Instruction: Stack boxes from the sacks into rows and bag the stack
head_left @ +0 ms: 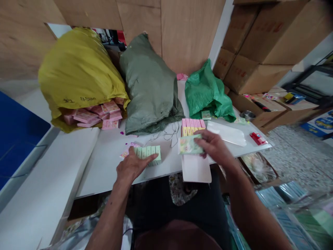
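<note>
My left hand (131, 166) rests on a row of light green small boxes (149, 152) standing side by side on the white table (109, 152). My right hand (214, 146) holds a flat green packet (189, 145) above a white open carton (196, 168) at the table's front edge. Just behind the packet stands a row of pink and yellow boxes (193, 125).
At the back lie a yellow sack (78, 73) spilling pink boxes (96, 116), a grey-green sack (149, 86) and a green plastic bag (208, 92). A clear plastic sleeve (226, 133) and a red item (258, 138) lie right. Cardboard cartons (260, 41) are stacked beyond.
</note>
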Demonstrator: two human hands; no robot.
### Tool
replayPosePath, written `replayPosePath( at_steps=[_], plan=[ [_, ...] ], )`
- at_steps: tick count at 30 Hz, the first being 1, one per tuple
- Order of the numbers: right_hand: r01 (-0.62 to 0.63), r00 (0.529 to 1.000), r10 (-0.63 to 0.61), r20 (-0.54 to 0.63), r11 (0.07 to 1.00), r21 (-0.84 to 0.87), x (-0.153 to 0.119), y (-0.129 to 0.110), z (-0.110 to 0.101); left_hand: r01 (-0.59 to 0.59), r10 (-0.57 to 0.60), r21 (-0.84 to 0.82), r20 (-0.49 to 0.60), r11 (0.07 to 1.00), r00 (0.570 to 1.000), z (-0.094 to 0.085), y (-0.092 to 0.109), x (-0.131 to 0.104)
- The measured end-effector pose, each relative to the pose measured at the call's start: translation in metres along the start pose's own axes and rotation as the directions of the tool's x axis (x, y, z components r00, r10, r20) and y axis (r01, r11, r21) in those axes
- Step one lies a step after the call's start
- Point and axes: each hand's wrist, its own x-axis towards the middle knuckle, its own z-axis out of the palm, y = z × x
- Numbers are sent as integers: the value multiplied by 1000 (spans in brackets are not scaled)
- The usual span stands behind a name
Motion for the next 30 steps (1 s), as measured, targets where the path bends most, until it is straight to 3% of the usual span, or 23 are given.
replayPosePath(
  at_steps=[3, 6, 8, 11, 13, 15, 17, 18, 20, 21, 23, 25, 27, 30],
  plan=[
    [-46, 967, 21, -254, 995, -93, 40, 10, -68, -4, 4, -13, -12, 1000, 1000, 0, 0, -1],
    [-267, 904, 108, -413, 898, -351, 98, 21, -114, -16, 16, -12, -25, 1000, 1000, 0, 0, -1],
    [-335, 858, 93, -506, 847, -412, 133, 23, -128, -18, 17, -12, -25, 1000, 1000, 0, 0, -1],
    [-282, 767, -95, -635, 839, -466, 154, 18, -124, -9, 8, -28, -21, 1000, 1000, 1, -1, 0],
    [-139, 753, -252, -608, 842, -521, 135, 15, -102, -9, 8, -36, -22, 999, 1000, 2, -1, -1],
    [17, 807, -319, -496, 853, -521, 93, 15, -66, -9, 8, -36, -21, 999, 1000, 2, 0, -3],
    [70, 925, -211, -318, 913, -402, 41, 19, -19, -8, 8, -35, -16, 999, 1000, 3, 1, -5],
    [66, 979, -120, -167, 952, -300, 15, 22, 6, -9, 8, -34, -14, 999, 1000, 3, 2, -5],
    [21, 995, -7, 96, 989, -145, -24, 28, 58, -13, 13, -37, -20, 999, 1000, 3, 2, -6],
    [-19, 990, 35, 140, 993, -114, -36, 30, 83, -17, 16, -39, -27, 999, 1000, 3, 2, -6],
    [-65, 985, 83, 151, 991, -118, -41, 37, 127, -19, 18, -46, -39, 999, 999, 5, 2, -7],
    [-93, 984, 112, 135, 985, -145, -27, 47, 156, -19, 16, -48, -49, 999, 999, 6, 2, -7],
    [-146, 973, 169, 160, 978, -146, -6, 57, 171, -19, 16, -53, -62, 998, 998, 7, 2, -8],
    [-273, 931, 295, 216, 954, -124, 17, 68, 174, -42, 36, -89, -71, 995, 997, 8, 0, -12]
  ],
)
